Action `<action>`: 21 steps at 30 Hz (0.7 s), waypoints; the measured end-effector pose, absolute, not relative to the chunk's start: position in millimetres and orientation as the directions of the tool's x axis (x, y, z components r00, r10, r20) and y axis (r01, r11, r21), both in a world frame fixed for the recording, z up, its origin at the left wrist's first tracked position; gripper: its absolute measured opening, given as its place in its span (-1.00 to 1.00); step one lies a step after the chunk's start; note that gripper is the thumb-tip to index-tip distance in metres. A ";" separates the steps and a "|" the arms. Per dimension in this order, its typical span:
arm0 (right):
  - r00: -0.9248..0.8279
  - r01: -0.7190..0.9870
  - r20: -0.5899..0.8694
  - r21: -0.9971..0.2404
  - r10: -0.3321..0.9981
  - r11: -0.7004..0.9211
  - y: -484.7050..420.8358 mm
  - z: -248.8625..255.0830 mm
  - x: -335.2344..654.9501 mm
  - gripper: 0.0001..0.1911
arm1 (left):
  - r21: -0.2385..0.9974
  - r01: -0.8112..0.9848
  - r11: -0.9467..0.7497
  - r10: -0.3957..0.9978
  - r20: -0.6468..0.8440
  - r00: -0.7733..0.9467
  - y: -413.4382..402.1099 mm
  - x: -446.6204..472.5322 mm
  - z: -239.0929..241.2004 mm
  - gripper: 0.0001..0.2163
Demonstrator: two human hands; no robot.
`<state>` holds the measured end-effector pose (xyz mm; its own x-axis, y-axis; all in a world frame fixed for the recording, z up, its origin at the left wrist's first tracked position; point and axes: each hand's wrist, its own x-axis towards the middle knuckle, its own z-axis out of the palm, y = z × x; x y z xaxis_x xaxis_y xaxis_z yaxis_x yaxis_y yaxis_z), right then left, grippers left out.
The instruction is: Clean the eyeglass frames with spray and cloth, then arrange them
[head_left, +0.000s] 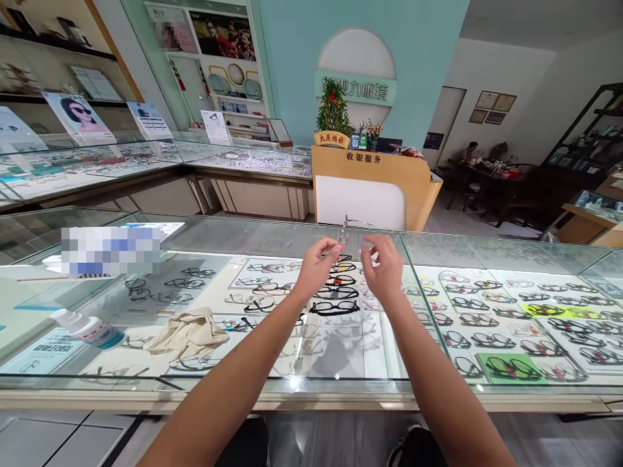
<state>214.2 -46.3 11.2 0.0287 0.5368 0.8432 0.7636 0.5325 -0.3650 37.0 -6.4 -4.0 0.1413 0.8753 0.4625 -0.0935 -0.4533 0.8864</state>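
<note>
My left hand (322, 259) is closed, thumb and fingers pinching a thin, clear-framed pair of eyeglasses (344, 232) above the glass counter. A slender part of the eyeglasses stretches right, passing behind my right hand (384, 264). That hand is raised close by with bent fingers; a gap shows between thumb and index fingertip, and I see nothing held there. Below both hands, a column of dark-rimmed eyeglasses (335, 307) lies in the display. To the left, a crumpled beige cloth (187, 334) rests on the glass beside a white spray bottle (90, 329) lying on its side.
The glass display counter (350, 387) spans my front, with several rows of eyeglasses inside. A blurred-out box (109, 250) sits at its left end. Beyond stand a wooden cashier desk (418, 194) and more showcases. A person (470, 152) is far back at right.
</note>
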 end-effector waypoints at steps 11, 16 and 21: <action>-0.176 0.854 0.795 -0.171 0.581 0.491 -47.2 6.0 206.5 -0.60 | 0.867 -0.051 -0.496 0.858 0.499 0.123 -8.7 36.2 -2.4 -0.66; -0.217 0.844 0.781 -0.150 0.585 0.515 -49.1 9.8 205.9 -0.57 | 0.862 -0.003 -0.507 0.853 0.502 0.142 -9.2 35.7 -4.2 -0.69; -0.183 0.865 0.764 -0.175 0.619 0.471 -47.7 10.2 206.4 -0.62 | 0.856 0.029 -0.516 0.852 0.510 0.116 -10.0 36.1 -4.8 -0.69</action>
<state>206.4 -47.7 10.2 -0.1827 0.6193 0.7636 0.8649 0.4706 -0.1747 36.1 -10.0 -4.8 0.1157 0.8524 0.5100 0.0294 -0.5162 0.8560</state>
